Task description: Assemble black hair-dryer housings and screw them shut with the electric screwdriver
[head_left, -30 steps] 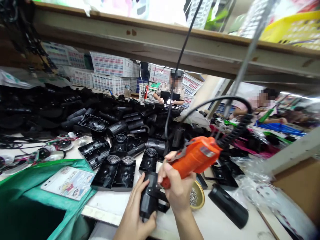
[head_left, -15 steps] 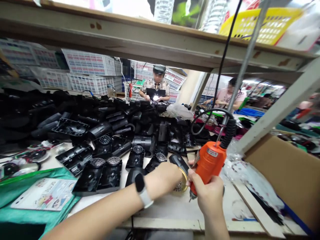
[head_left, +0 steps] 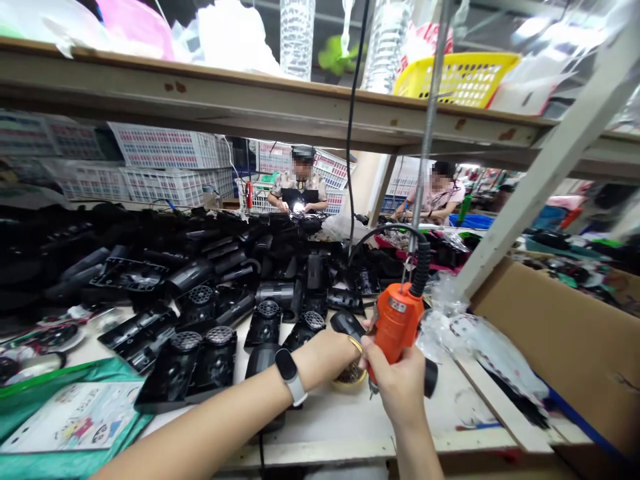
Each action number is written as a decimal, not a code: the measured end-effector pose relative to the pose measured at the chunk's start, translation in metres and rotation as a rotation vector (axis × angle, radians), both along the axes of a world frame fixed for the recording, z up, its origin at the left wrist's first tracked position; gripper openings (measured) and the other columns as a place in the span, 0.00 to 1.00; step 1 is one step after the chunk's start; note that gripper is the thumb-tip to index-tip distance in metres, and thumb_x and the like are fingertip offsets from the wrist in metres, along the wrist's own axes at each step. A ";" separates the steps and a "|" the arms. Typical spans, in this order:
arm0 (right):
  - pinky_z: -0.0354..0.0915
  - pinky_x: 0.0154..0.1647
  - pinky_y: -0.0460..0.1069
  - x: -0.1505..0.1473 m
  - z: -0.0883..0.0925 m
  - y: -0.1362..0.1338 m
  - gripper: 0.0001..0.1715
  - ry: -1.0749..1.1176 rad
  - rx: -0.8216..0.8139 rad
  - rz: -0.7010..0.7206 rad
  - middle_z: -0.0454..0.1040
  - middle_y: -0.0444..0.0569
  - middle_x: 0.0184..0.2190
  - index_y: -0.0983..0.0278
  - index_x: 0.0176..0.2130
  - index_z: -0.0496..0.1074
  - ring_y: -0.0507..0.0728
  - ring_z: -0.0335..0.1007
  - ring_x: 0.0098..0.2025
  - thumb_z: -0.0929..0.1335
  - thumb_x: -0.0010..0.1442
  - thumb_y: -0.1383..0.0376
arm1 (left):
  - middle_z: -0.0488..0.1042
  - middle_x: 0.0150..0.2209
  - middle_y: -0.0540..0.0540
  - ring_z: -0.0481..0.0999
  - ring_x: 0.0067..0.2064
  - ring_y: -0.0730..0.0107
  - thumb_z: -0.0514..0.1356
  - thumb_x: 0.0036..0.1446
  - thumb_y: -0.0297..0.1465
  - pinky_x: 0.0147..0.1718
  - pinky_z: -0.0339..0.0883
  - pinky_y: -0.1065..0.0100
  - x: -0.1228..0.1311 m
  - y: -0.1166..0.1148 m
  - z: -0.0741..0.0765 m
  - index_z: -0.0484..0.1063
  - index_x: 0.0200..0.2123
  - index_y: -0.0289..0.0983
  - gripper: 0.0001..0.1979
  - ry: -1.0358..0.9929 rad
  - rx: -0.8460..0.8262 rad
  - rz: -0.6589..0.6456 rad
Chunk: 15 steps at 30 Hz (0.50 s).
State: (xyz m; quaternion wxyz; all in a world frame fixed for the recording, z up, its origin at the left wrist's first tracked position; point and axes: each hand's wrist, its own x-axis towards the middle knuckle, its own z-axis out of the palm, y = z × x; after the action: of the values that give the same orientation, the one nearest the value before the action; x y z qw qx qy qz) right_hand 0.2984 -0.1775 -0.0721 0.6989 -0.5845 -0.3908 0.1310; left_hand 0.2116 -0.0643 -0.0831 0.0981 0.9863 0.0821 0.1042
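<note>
My right hand (head_left: 400,377) is wrapped round an orange electric screwdriver (head_left: 395,323), its bit pointing down above the bench. My left hand (head_left: 335,353), with a light-banded watch on the wrist, reaches over a small yellow-rimmed bowl (head_left: 349,385) of small metal pieces, probably screws. Its fingers are hidden by the bowl and my right hand. Behind that hand lies a dark rounded housing (head_left: 347,325). Another black round part (head_left: 430,378) shows just right of my right hand. Left of the bowl are black housing halves with round grilles (head_left: 215,363).
Black housings (head_left: 185,277) are heaped across the bench. A teal bag (head_left: 120,373) lies at left, a cardboard box (head_left: 555,340) stands at right. The screwdriver hangs from a spring (head_left: 427,140) with a black cable. A shelf beam (head_left: 250,100) crosses above. Two people work beyond.
The whole view has shifted, so the screwdriver, hands and shelf appear further left. My right hand still grips the screwdriver, and my left hand stays at the bowl.
</note>
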 end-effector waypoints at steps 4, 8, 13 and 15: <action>0.69 0.23 0.49 -0.004 0.001 0.004 0.18 0.011 0.033 -0.001 0.73 0.43 0.19 0.66 0.39 0.77 0.55 0.68 0.19 0.75 0.56 0.55 | 0.80 0.38 0.47 0.81 0.36 0.67 0.62 0.68 0.32 0.37 0.79 0.60 -0.014 -0.005 0.010 0.77 0.43 0.34 0.07 0.005 0.054 0.090; 0.68 0.23 0.49 -0.011 0.009 0.003 0.19 0.014 0.081 -0.025 0.73 0.41 0.19 0.66 0.42 0.76 0.55 0.68 0.19 0.75 0.57 0.56 | 0.81 0.41 0.43 0.82 0.40 0.58 0.62 0.64 0.26 0.40 0.77 0.56 -0.042 -0.024 0.026 0.76 0.42 0.35 0.04 -0.117 0.021 0.122; 0.66 0.22 0.47 -0.025 0.013 -0.003 0.16 0.136 0.173 0.129 0.73 0.40 0.20 0.65 0.45 0.74 0.53 0.68 0.19 0.74 0.61 0.59 | 0.77 0.36 0.50 0.78 0.38 0.70 0.60 0.56 0.17 0.37 0.73 0.72 -0.101 -0.063 0.019 0.69 0.36 0.39 0.11 -0.286 -0.211 0.219; 0.65 0.21 0.47 -0.034 0.012 -0.004 0.14 0.192 0.203 0.218 0.72 0.41 0.20 0.65 0.46 0.75 0.52 0.67 0.19 0.74 0.63 0.61 | 0.77 0.40 0.50 0.77 0.36 0.74 0.59 0.55 0.17 0.32 0.68 0.77 -0.121 -0.079 0.001 0.67 0.35 0.41 0.12 -0.424 -0.516 0.220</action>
State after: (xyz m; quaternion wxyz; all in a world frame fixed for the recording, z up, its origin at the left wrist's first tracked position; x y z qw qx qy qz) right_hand 0.2649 -0.1812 -0.0603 0.7700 -0.4499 -0.3945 0.2213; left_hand 0.0907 -0.1437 -0.0825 0.3471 0.8707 0.1894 0.2925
